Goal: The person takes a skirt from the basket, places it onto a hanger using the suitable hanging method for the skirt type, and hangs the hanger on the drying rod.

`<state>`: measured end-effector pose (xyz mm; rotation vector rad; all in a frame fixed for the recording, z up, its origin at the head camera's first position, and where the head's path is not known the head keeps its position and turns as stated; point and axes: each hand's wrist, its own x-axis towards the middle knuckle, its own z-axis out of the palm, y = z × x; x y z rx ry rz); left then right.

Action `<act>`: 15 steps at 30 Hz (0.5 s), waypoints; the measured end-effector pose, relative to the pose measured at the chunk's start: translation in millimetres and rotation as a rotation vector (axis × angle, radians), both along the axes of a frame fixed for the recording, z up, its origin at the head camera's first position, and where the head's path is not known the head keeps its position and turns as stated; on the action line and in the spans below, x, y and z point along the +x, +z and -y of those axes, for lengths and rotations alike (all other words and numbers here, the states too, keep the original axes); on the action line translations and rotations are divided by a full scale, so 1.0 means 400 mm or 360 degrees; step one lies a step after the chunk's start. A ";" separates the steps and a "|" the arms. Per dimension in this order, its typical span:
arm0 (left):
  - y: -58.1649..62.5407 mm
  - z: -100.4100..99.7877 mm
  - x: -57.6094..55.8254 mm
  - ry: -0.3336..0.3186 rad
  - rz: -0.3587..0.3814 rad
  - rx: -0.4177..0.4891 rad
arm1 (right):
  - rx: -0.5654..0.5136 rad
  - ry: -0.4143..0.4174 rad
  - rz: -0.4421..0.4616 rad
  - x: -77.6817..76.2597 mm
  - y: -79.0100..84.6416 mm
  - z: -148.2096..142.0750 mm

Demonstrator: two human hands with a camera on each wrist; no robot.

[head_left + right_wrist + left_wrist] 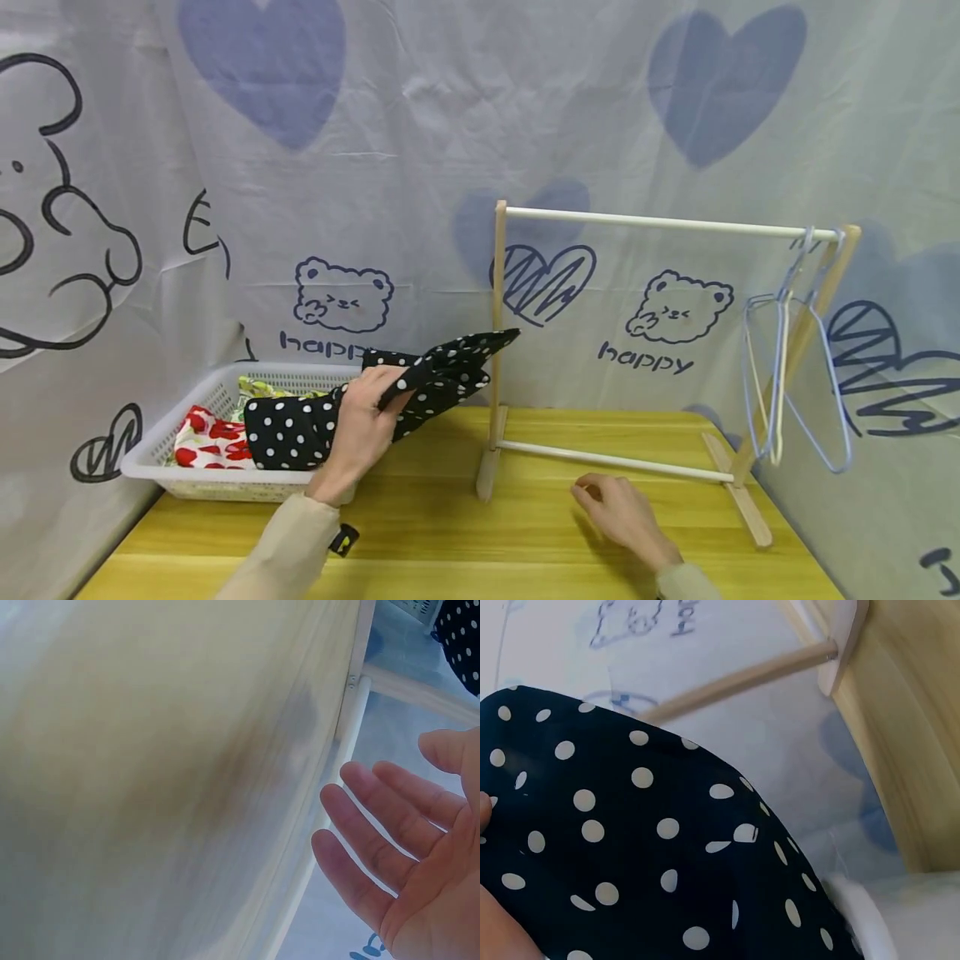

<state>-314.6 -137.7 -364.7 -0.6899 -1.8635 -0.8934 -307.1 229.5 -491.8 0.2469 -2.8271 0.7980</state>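
My left hand point(365, 425) grips a black cloth with white polka dots point(288, 429), fingers curled round it. One part of the cloth hangs over the basket, and another sticks out to the right toward the rack's left post. Whether it is a garment I cannot tell. In the left wrist view the dotted cloth point(630, 817) fills much of the picture, and only a bit of the hand point(502, 930) shows at the edge. Low over the table, my right hand point(624, 515) holds nothing; its fingers are loosely bent in the right wrist view.
A white plastic basket point(142, 462) at the left holds a red-and-white cloth point(212, 442) and a yellow-green one point(258, 390). A wooden rack with a white rail point(660, 222) stands on the table point(420, 533). Blue and cream hangers point(780, 375) hang at its right end.
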 end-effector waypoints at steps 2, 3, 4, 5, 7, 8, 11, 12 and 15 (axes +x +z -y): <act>-0.005 -0.033 0.001 0.0024 -0.0040 -0.0104 | -0.0028 -0.0008 0.0017 0.000 0.005 -0.002; -0.009 -0.050 0.001 0.0042 -0.0062 -0.0169 | -0.0040 -0.0015 0.0023 0.000 0.007 -0.004; -0.014 -0.066 0.004 0.0053 -0.0073 -0.0235 | -0.0058 -0.0024 0.0031 0.000 0.011 -0.006; -0.021 -0.082 0.006 0.0066 -0.0083 -0.0301 | -0.0070 -0.0034 0.0035 -0.001 0.013 -0.008; -0.037 -0.111 0.011 0.0069 -0.0083 -0.0427 | -0.0072 -0.0065 0.0055 -0.002 0.018 -0.013; -0.046 -0.125 0.014 0.0067 -0.0081 -0.0484 | -0.0067 -0.0080 0.0055 -0.003 0.020 -0.017; -0.074 -0.166 0.024 0.0062 -0.0084 -0.0618 | -0.0046 -0.0109 0.0040 -0.008 0.023 -0.030; -0.082 -0.179 0.027 0.0054 -0.0084 -0.0646 | -0.0044 -0.0114 0.0033 -0.010 0.023 -0.034; -0.103 -0.220 0.038 0.0041 -0.0065 -0.0707 | -0.0061 -0.0127 0.0003 -0.015 0.023 -0.048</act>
